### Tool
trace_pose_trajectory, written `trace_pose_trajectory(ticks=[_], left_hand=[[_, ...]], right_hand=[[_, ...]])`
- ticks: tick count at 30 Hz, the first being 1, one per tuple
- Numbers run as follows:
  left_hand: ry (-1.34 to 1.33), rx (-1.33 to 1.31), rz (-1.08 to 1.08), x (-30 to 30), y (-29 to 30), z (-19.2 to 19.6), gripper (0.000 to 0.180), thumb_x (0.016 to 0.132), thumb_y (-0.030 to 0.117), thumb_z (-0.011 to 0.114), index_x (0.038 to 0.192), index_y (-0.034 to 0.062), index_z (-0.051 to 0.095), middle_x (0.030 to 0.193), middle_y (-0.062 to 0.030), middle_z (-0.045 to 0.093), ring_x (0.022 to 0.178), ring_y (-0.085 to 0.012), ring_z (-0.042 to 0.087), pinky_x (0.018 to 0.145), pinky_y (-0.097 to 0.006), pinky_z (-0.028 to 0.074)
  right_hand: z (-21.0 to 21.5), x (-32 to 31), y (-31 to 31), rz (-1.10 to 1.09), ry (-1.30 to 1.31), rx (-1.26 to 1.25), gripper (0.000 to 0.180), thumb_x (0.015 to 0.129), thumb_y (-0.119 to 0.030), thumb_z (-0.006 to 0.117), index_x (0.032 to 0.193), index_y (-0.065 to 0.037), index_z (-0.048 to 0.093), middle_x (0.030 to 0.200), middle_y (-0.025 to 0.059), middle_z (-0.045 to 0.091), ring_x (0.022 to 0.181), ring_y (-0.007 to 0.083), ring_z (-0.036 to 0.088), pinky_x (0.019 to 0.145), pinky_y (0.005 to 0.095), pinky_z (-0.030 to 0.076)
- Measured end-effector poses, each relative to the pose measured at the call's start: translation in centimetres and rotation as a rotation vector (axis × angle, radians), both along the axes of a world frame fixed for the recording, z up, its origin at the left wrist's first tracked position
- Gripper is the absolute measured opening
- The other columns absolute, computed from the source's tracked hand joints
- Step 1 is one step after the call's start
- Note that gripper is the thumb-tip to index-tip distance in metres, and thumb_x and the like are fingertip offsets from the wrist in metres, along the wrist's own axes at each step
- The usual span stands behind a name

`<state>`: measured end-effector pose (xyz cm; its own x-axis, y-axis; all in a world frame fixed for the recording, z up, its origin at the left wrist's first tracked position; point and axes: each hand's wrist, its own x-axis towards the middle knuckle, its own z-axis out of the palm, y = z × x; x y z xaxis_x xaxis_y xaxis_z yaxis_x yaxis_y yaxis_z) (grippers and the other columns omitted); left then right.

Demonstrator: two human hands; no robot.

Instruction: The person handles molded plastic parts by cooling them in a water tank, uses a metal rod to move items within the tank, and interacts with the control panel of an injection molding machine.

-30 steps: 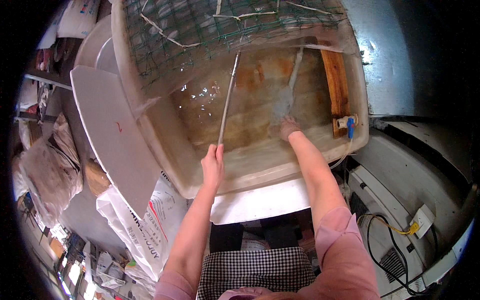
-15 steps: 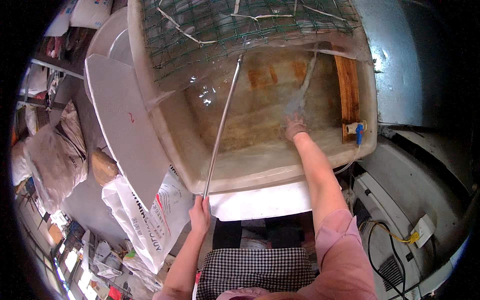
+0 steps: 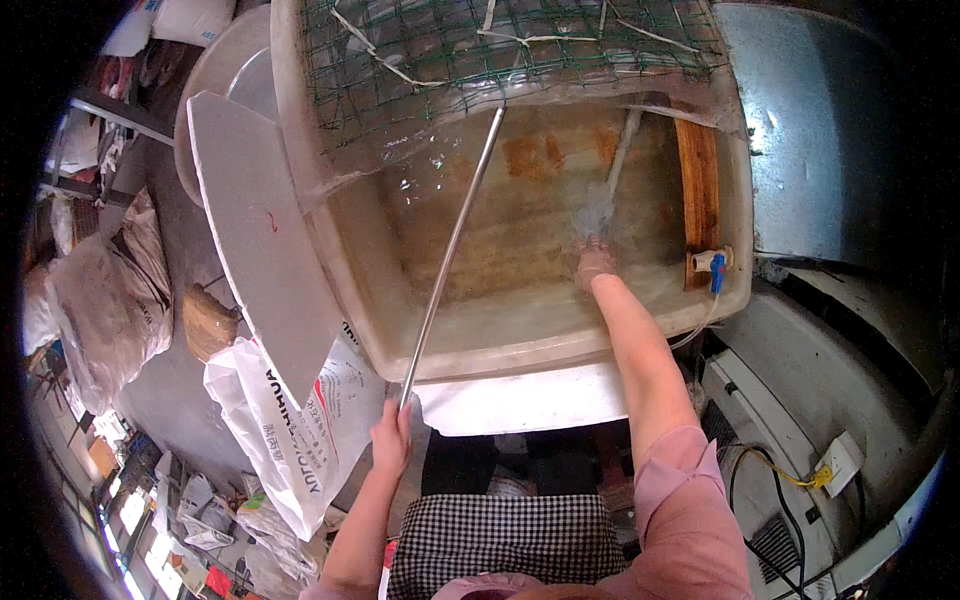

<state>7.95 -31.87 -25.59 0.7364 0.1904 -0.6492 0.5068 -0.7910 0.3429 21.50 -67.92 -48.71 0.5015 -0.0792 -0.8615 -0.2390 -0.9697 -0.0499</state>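
My left hand is wrapped round the lower end of a long, thin metal pole. This pole slants up across a pale plastic tub of water, and its far end passes under the clear sheet at the back. My right hand is below the water surface, fingers stretched forward and, as far as the water shows, holding nothing. Just beyond its fingertips is a whitish cloudy patch. From there a pale, narrow tube-like thing runs back; its kind is blurred by the water.
Green netting covers the tub's far part. Inside, at the right, stand a brown wooden strip and a blue-handled valve. A white foam board leans at left above a white sack. Cables hang at lower right.
The pole's upper end has shifted slightly right, while my left hand has dropped a little lower and left. My right hand stays under water near the cloudy patch. The view has shifted slightly.
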Motion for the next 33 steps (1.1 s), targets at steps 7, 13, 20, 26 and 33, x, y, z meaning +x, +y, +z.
trace_pose_trajectory(ticks=[7, 13, 20, 26, 33], left_hand=[[-0.029, 0.055, 0.034, 2.0, -0.6, -0.7, 0.02, 0.089, 0.021, 0.045, 0.082, 0.0026, 0.044, 0.062, -0.0243, 0.048, 0.062, -0.0445, 0.049, 0.051, -0.045, 0.037], [-0.08, -0.001, 0.078, 7.6, -2.7, -3.3, 0.023, 0.089, 0.023, 0.046, 0.081, 0.0019, 0.045, 0.064, -0.024, 0.048, 0.063, -0.0437, 0.049, 0.051, -0.043, 0.038], [-0.135, -0.01, 0.064, 4.7, -1.1, -2.7, 0.022, 0.088, 0.023, 0.046, 0.082, 0.0026, 0.044, 0.062, -0.0231, 0.048, 0.06, -0.0433, 0.049, 0.049, -0.043, 0.037], [0.105, 0.075, 0.174, -7.0, 3.3, 6.3, 0.02, 0.088, 0.018, 0.047, 0.076, 0.0033, 0.041, 0.055, -0.0211, 0.046, 0.052, -0.0404, 0.048, 0.044, -0.04, 0.036], [0.037, 0.137, 0.276, -7.2, 3.9, 5.8, 0.021, 0.088, 0.019, 0.047, 0.076, 0.0026, 0.043, 0.054, -0.0207, 0.044, 0.049, -0.04, 0.045, 0.044, -0.04, 0.036]], right_hand=[[0.3, -0.1, 0.8, -0.027, 0.029, 0.014, 0.07, 0.073, -0.021, 0.061, 0.133, -0.02, 0.026, 0.141, 0.0119, 0.012, 0.128, 0.0328, 0.021, 0.102, 0.0413, 0.028], [-0.8, 1.0, 0.6, -0.041, 0.063, -0.017, 0.075, 0.069, -0.025, 0.066, 0.133, -0.021, 0.026, 0.141, 0.0116, 0.013, 0.126, 0.0346, 0.023, 0.099, 0.0425, 0.031], [-1.3, 0.9, 0.9, 0.09, 0.048, -0.06, 0.072, 0.075, -0.039, 0.057, 0.135, -0.019, 0.022, 0.143, 0.0108, 0.009, 0.128, 0.0331, 0.019, 0.103, 0.0419, 0.023], [1.0, 0.8, 2.0, -0.021, 0.099, 0.017, 0.067, 0.078, -0.035, 0.055, 0.135, -0.018, 0.023, 0.143, 0.0106, 0.01, 0.13, 0.0314, 0.014, 0.104, 0.0413, 0.022], [2.4, 1.9, 3.8, 0.12, 0.197, -0.011, 0.07, 0.077, -0.024, 0.057, 0.136, -0.017, 0.02, 0.143, 0.0119, 0.009, 0.13, 0.0309, 0.016, 0.104, 0.0407, 0.024]])
